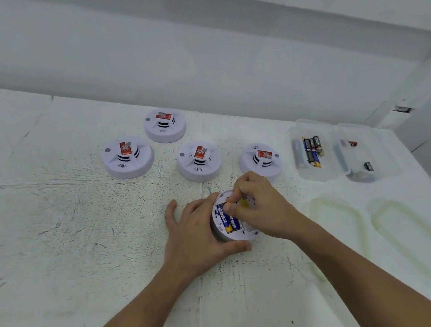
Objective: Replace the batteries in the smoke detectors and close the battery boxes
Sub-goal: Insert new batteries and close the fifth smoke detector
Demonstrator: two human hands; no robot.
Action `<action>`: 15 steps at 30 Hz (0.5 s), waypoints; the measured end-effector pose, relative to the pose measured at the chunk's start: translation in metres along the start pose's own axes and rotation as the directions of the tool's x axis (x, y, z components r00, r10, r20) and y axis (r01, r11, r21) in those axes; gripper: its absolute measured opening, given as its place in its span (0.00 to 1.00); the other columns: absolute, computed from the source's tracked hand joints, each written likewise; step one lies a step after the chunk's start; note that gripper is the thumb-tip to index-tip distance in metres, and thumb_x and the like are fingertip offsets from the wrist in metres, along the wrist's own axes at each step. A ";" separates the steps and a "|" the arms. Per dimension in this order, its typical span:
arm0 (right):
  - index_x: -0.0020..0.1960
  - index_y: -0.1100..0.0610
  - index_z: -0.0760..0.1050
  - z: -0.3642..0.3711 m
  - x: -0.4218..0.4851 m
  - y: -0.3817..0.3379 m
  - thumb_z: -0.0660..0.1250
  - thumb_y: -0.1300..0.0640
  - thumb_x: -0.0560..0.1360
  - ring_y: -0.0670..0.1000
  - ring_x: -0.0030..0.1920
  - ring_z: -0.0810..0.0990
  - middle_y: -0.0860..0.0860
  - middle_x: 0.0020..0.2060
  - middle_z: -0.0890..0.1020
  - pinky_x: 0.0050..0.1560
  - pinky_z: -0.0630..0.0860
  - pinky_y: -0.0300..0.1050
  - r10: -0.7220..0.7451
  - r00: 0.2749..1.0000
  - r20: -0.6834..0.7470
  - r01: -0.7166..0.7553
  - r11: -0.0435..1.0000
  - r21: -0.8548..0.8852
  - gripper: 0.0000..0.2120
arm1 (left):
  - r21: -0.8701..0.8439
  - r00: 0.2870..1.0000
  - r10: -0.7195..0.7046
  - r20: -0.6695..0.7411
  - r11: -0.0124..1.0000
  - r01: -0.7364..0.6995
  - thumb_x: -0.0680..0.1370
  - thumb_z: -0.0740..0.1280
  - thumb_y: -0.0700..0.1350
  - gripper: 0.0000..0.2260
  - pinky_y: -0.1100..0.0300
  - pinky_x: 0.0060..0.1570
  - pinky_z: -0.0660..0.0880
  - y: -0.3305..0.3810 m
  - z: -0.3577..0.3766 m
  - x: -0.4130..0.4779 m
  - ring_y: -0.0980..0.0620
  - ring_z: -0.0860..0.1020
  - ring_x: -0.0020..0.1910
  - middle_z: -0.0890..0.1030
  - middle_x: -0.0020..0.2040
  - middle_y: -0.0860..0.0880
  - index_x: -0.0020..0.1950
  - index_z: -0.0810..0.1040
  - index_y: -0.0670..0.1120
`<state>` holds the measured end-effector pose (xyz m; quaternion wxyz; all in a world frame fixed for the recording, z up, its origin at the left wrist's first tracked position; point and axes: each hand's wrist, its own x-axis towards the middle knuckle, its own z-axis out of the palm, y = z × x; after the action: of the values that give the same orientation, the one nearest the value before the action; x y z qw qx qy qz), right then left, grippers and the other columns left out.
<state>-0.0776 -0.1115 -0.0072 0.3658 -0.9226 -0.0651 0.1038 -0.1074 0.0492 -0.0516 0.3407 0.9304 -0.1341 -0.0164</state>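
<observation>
Batteries (230,221) sit long axis far-to-near in upturned detector (244,234). R hand (260,207) is nearer, fingers (229,209) pinching far end. L hand (197,236) grips rim on bench (80,239).

Left hand (197,236) grips an upturned smoke detector (229,238) on the bench (80,239); right hand (262,206) fingers (232,208) pinch a blue battery (228,220) in its open back; four more detectors (199,163) behind it, a clear battery box (331,162) to their right.

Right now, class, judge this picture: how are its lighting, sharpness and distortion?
Head view: light soft, even, shadows faint; wide-angle stretch at the frame edges; labels on the spare batteries too soft to read; right hand hides part of the detector.
</observation>
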 end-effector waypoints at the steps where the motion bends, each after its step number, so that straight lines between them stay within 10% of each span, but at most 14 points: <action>1: 0.41 0.51 0.74 0.002 0.000 0.000 0.70 0.54 0.73 0.47 0.56 0.69 0.43 0.45 0.69 0.51 0.70 0.33 0.002 1.000 -0.030 -0.002 1.000 -0.005 0.06 | -0.001 1.000 0.000 -0.003 1.000 0.000 0.57 0.60 0.79 0.47 0.49 0.71 0.37 0.000 0.000 0.000 0.63 0.63 0.67 0.70 0.67 0.62 0.72 0.61 0.59; 15: 0.66 0.49 0.65 0.022 -0.010 -0.001 0.69 0.52 0.74 0.49 0.61 0.69 0.46 0.57 0.67 0.62 0.73 0.50 0.243 0.956 -0.166 -0.227 0.968 0.111 0.23 | -0.013 1.000 -0.010 -0.028 1.000 0.010 0.57 0.60 0.79 0.47 0.48 0.71 0.38 -0.001 0.002 0.001 0.62 0.65 0.66 0.72 0.65 0.61 0.71 0.64 0.58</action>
<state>-0.0928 -0.0982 -0.0203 0.3968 -0.9118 0.0826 0.0667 -0.1067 0.0478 -0.0538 0.3485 0.9290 -0.1248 -0.0061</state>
